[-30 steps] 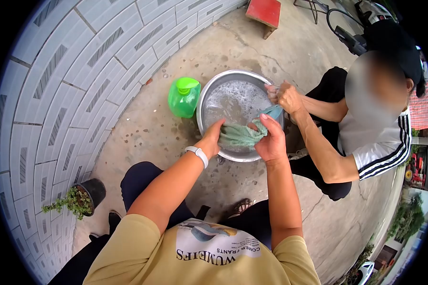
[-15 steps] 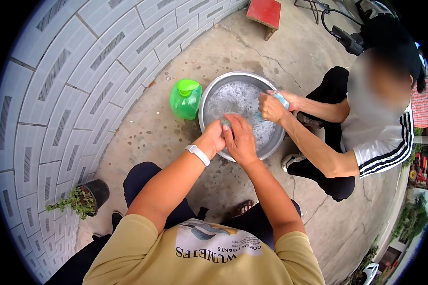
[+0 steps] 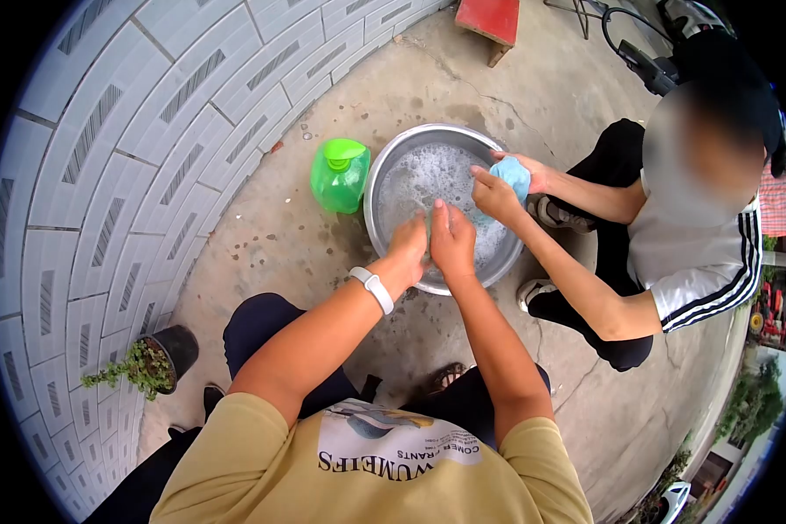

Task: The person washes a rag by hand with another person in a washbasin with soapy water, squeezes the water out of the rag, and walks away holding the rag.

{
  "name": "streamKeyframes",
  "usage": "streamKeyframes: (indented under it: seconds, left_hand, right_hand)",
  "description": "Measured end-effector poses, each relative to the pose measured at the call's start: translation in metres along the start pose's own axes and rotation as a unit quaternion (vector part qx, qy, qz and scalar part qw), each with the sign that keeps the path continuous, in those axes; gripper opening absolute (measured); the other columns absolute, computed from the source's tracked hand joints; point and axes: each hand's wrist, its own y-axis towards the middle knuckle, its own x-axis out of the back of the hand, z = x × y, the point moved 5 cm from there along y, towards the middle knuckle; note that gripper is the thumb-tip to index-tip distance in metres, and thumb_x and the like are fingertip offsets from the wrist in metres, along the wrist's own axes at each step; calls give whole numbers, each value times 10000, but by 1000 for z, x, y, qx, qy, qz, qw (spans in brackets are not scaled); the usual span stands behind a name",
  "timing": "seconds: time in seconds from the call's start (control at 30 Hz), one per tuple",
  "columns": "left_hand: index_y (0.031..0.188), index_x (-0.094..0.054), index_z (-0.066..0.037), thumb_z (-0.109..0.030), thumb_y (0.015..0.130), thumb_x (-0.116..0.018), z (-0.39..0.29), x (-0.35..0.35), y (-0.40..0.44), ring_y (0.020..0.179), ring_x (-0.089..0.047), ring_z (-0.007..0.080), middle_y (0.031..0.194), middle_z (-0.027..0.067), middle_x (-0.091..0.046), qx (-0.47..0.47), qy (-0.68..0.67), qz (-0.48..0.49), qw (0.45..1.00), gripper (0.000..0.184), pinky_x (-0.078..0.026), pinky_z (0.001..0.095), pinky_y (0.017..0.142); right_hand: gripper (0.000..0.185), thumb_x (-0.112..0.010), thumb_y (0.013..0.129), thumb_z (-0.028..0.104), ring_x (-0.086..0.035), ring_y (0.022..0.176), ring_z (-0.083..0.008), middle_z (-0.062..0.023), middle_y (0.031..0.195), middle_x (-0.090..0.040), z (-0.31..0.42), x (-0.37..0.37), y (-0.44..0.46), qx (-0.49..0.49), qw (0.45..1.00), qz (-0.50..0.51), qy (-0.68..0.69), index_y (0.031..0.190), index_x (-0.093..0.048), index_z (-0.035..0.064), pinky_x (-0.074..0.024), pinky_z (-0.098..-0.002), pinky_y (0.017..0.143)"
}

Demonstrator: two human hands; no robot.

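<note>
Over the near part of a metal basin (image 3: pixel 371 196) of foamy water, my left hand (image 3: pixel 408 244) and my right hand (image 3: pixel 452 240) are close together. Both are closed round a green cloth (image 3: pixel 427 234), of which only a small strip shows between them. A white band (image 3: pixel 372 288) is on my left wrist. Across the basin's right side, another person's hands hold a light blue cloth (image 3: pixel 512 175) above the water.
A green pump bottle (image 3: pixel 339 177) stands left of the basin. The other person (image 3: pixel 681 236) crouches at the right. A red stool (image 3: pixel 489 22) is at the top, a potted plant (image 3: pixel 173 351) by the tiled wall (image 3: pixel 131 175) at the left.
My hands came together from holding the green cloth stretched between them, bunching it up. The other person's hands have shifted, and more of the light blue cloth shows.
</note>
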Motion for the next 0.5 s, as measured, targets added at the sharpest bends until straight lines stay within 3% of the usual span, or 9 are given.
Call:
streamKeyframes:
  seconds: [0.03, 0.13, 0.37, 0.5]
  left_hand:
    - [1235, -362, -91, -369, 906, -357, -1, 1, 1, 1145, -370, 214, 1261, 85, -379, 1, 10, 1, 1000, 431, -323, 505, 887]
    - [1273, -313, -100, -401, 906, -330, -6, -3, -5, 1142, -365, 222, 1268, 89, -363, -6, 31, -13, 999, 475, -328, 495, 867]
    - [1246, -332, -95, -388, 911, -309, -4, 3, 1, 1038, -416, 222, 1190, 114, -405, -9, 37, -52, 998, 445, -353, 434, 754]
    - [1213, -358, -87, -379, 912, -309, 0, 4, 5, 991, -443, 222, 1129, 119, -444, -17, 16, -46, 999, 423, -356, 429, 751]
  right_hand:
    - [331, -477, 870, 269, -474, 519, -248, -171, 574, -510, -1, -1, 1, -47, 998, 12, 31, 699, -542, -7, -394, -370, 526]
    - [347, -469, 876, 273, -413, 489, -187, -151, 529, -485, -9, -6, 4, -57, 996, 21, 64, 687, -541, -9, -380, -354, 508]
    - [361, -463, 880, 259, -384, 470, -165, -148, 505, -463, -18, -14, 4, -71, 991, 26, 111, 642, -512, -7, -360, -339, 480]
    - [365, -463, 880, 247, -371, 478, -128, -114, 486, -435, -4, -7, 3, -39, 996, 24, 74, 618, -493, -5, -351, -324, 468]
